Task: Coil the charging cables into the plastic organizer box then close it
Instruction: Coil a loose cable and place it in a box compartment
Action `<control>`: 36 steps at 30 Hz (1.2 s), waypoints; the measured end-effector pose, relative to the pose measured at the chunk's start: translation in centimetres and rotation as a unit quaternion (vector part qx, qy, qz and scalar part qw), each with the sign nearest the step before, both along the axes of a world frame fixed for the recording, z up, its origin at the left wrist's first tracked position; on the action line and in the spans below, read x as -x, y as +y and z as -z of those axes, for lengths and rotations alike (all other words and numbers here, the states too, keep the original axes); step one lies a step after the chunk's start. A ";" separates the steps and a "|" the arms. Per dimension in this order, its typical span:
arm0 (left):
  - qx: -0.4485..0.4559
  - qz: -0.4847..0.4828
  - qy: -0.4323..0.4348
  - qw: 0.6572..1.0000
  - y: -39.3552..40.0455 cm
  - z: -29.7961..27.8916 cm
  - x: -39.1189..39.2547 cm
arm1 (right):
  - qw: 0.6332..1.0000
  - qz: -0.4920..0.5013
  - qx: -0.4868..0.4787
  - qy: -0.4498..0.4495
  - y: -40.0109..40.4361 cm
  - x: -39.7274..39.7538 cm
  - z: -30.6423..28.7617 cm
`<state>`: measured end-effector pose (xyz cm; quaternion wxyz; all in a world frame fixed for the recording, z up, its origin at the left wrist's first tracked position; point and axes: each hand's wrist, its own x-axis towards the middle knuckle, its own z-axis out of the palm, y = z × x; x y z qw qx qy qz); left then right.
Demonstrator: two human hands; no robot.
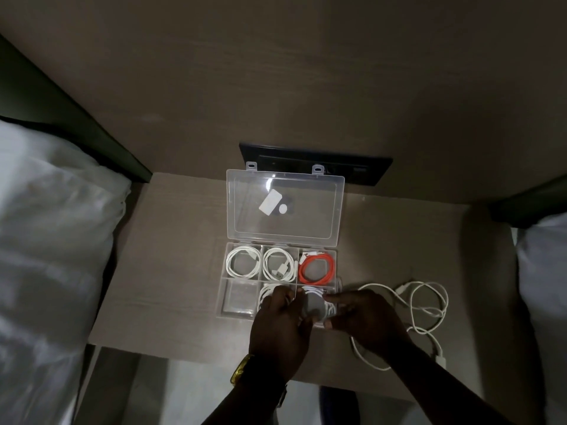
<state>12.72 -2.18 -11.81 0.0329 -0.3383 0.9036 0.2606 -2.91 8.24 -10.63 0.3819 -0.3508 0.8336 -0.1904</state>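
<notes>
A clear plastic organizer box (221, 297) lies open on the bedside table, its lid (285, 205) tipped back. The far row holds two coiled white cables (243, 261) (277, 263) and a coiled orange cable (317, 269). The near-left compartment (241, 297) has nothing in it. My left hand (280, 328) and my right hand (363, 320) both grip a coiled white cable (319, 305) over the near-right compartment. Another white coil shows in the near-middle compartment, partly hidden by my left hand. One loose white cable (426, 308) sprawls on the table to the right.
A black socket panel (352, 170) sits on the wall behind the lid. White pillows (52, 240) flank the table (171, 271) on both sides. The loose cable's plug (439, 357) rests near the table's front right edge.
</notes>
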 end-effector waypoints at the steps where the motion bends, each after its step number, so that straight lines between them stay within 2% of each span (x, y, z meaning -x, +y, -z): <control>1: 0.000 -0.002 0.001 1.000 0.0 -0.1 0.1 | 1.000 0.004 -0.004 0.013 -0.2 -0.2 0.1; 4: -0.006 -0.010 0.000 1.000 0.0 -0.3 0.2 | 0.996 -0.007 -0.042 0.075 -0.3 -0.8 0.0; 6: -0.007 -0.016 -0.007 1.000 0.0 -0.5 0.5 | 0.995 -0.005 -0.063 0.082 -0.6 -0.9 0.0; 9: -0.002 -0.015 -0.009 1.000 0.2 -0.7 0.6 | 0.991 0.011 -0.057 0.120 -1.1 -1.2 -0.1; 12: 0.011 -0.009 -0.015 1.000 0.2 -0.5 0.6 | 0.983 -0.031 -0.053 0.175 -1.7 -2.0 0.1; 19: 0.015 0.000 -0.015 1.000 0.0 -0.3 0.3 | 0.984 -0.063 -0.019 0.164 -1.6 -1.9 -0.4; 29: -0.019 -0.015 0.096 0.995 0.1 -1.0 -0.5 | 0.991 0.013 0.054 0.123 2.8 -3.0 -1.2; 32: -0.008 -0.018 0.117 0.993 -0.3 -1.7 -0.6 | 0.980 0.101 0.067 0.158 4.2 -1.5 -1.7; 34: -0.004 -0.028 0.135 0.990 -0.2 -2.0 -0.6 | 0.975 0.159 0.062 0.143 5.0 -0.4 -1.8; 36: -0.008 -0.040 0.161 0.986 0.3 -2.2 -0.4 | 0.975 0.171 0.037 0.138 5.6 0.4 -1.8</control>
